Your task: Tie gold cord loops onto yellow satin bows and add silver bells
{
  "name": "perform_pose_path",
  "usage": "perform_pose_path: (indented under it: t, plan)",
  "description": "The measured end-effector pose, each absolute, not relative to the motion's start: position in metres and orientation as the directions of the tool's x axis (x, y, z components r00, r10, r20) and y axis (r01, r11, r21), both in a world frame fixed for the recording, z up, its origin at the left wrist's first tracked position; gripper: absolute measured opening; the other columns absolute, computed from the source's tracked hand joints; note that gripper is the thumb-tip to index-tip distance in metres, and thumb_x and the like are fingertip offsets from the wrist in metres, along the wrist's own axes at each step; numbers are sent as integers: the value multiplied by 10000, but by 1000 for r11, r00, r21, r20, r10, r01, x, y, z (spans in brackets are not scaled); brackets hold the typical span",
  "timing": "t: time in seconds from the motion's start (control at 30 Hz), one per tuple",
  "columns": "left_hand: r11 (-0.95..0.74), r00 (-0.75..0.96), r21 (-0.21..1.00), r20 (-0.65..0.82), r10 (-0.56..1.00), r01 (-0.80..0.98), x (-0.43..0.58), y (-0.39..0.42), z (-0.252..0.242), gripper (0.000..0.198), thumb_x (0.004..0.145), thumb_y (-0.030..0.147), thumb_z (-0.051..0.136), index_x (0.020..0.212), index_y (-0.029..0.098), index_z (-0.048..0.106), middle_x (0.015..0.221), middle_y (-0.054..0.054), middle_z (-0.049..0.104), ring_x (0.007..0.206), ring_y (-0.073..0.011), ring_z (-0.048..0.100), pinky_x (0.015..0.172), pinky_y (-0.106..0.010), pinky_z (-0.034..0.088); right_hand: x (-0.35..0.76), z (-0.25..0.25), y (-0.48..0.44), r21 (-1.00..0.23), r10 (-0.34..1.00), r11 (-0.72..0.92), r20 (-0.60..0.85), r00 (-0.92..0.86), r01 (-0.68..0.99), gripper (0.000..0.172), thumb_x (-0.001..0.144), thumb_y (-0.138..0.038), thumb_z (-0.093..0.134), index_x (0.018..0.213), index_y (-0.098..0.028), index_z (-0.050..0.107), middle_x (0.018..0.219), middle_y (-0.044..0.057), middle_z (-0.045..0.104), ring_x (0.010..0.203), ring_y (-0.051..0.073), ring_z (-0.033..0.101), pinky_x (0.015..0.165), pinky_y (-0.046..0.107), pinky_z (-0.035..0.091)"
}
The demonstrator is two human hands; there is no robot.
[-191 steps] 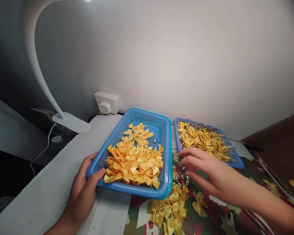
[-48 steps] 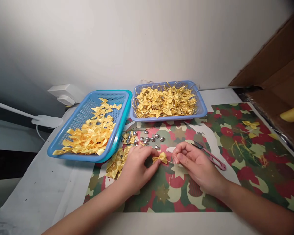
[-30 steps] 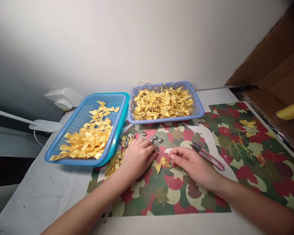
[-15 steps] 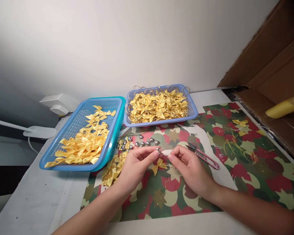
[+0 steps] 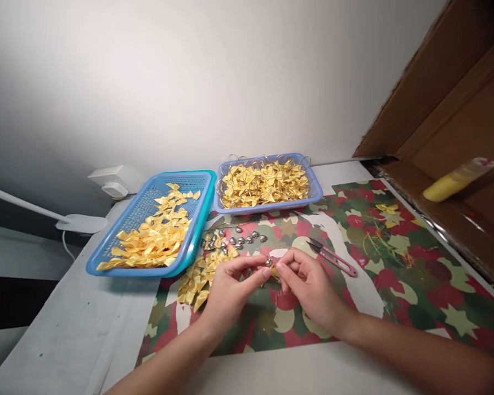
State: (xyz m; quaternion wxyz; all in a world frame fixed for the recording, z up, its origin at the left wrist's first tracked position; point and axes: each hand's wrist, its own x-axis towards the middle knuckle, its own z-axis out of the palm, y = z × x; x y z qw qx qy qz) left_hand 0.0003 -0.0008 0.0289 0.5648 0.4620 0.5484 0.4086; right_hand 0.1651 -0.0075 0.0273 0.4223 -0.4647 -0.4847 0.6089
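Observation:
Between thumb and forefinger of my left hand is a small silver bell. Close beside it, my right hand is closed in a pinch; what its fingertips hold is too small to make out. Part of a yellow ribbon bow shows just below the bell, between the hands; whether it is held or lies on the mat I cannot tell. Behind my left hand lie several loose silver bells and a heap of yellow bows. Pink-handled thread snips rest beyond my right hand.
A blue basket of yellow bows stands at left, stacked in a turquoise one. Against the wall, another blue basket holds bows with gold cord loops. Cord scraps lie on the patterned mat. A cardboard box stands at right.
My hands have come closer together, the right fingers now almost at the bell. The bow that lay in plain sight below them is now mostly covered. The camera view has shifted slightly.

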Motion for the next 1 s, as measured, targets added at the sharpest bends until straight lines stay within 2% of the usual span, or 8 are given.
perform_pose_path:
  t: [0.2,0.3,0.43,0.6,0.7,0.8,0.87,1.0]
  plan:
    - [-49,119,990,33,992,129,-4,-8,28,161,803,345,695,772,197,751,901,-65,757,909,-220,683,779,-305,532,161,22,-19,-990,949,-126,-100,-299,-69,264,912,-440,545,802,-200,531,645,-29,592,589,115,539,583,245,441]
    - [-200,152,960,172,973,198,-6,-7,26,168,812,341,677,766,184,718,902,-76,729,882,-218,675,724,-308,523,163,22,-19,-1000,956,27,21,-294,14,232,904,-404,545,823,-188,573,727,1,642,677,138,592,647,273,471]
    - [-343,144,907,316,938,246,-4,-9,22,148,803,339,686,754,200,706,952,-69,692,961,-215,633,775,-318,498,171,22,-13,-950,949,265,226,-221,167,194,859,-323,593,974,-182,662,1039,75,694,973,200,620,858,357,465]
    - [-486,147,808,464,873,335,3,-10,18,146,821,332,670,773,198,702,990,-68,661,1031,-213,605,905,-348,465,176,20,-12,-929,919,336,287,-271,155,224,855,-373,604,819,-169,689,918,59,710,902,199,638,812,331,480]
    - [-526,158,742,511,845,415,5,-11,14,195,876,337,606,801,176,686,1007,-83,656,1023,-209,610,894,-346,477,173,14,-15,-930,913,338,287,-291,144,295,860,-444,606,831,-161,686,802,30,690,758,173,631,720,306,494]
    - [-545,186,656,536,823,522,3,-13,8,207,929,313,541,877,160,670,1021,-83,655,1021,-205,607,923,-387,474,169,5,-15,-930,904,345,295,-309,124,297,884,-438,610,835,-150,667,805,28,680,768,164,641,718,302,520]
    - [-548,228,584,531,816,599,0,-15,3,193,919,317,575,962,146,655,1047,-74,655,1028,-217,606,928,-442,476,167,-2,-12,-932,909,343,297,-293,120,256,929,-382,584,939,-133,645,881,30,672,787,150,647,738,327,542]
    - [-548,340,469,458,822,693,-5,-17,-8,271,918,342,589,1114,157,621,1160,-88,632,1021,-221,618,889,-445,515,168,-17,-2,-940,930,311,271,-247,141,262,954,-347,560,1113,-145,608,1053,60,651,861,163,651,751,347,564]
